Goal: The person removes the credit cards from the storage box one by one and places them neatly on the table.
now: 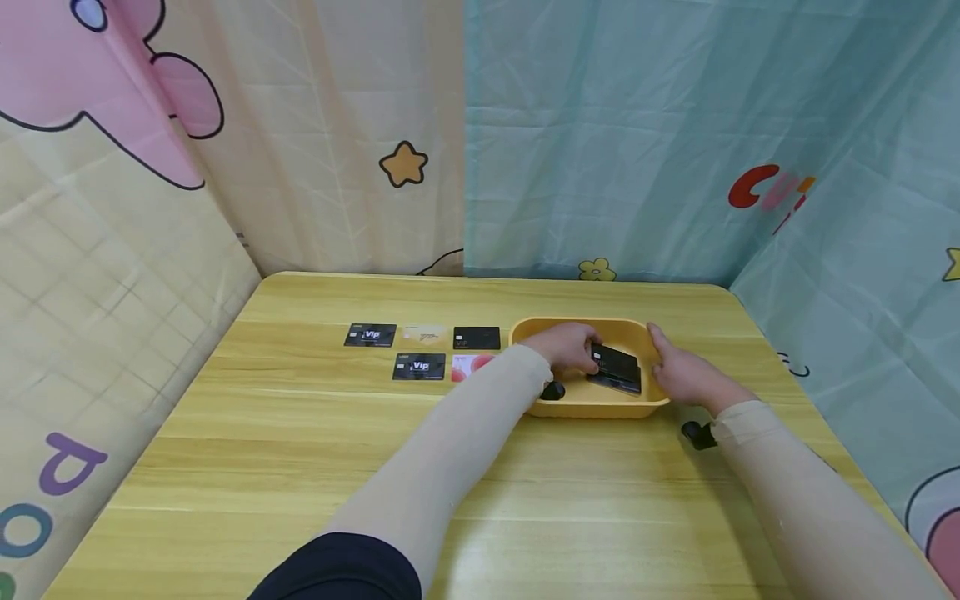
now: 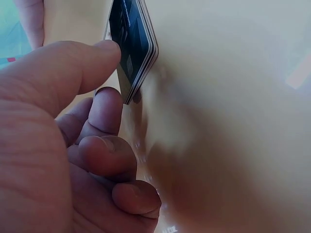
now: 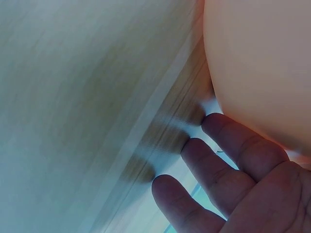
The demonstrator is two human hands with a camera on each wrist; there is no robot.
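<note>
A yellow tray (image 1: 585,410) stands on the table, with a stack of black cards (image 1: 617,367) inside it. My left hand (image 1: 566,346) reaches into the tray and pinches the stack's edge; in the left wrist view the thumb lies on the top card and several card edges (image 2: 149,46) show. The stack looks tilted there. My right hand (image 1: 690,375) holds the tray's right wall, thumb at the inner side. In the right wrist view three fingers (image 3: 214,172) extend beside the tray's outer wall (image 3: 262,68), near the tabletop.
Left of the tray, several cards lie in two rows: black Vip cards (image 1: 371,335), a pale yellow card (image 1: 425,335), another black card (image 1: 476,337) and a pink-and-white card (image 1: 468,367), partly covered by the left arm. Printed curtains (image 1: 600,125) hang behind the wooden table (image 1: 300,467).
</note>
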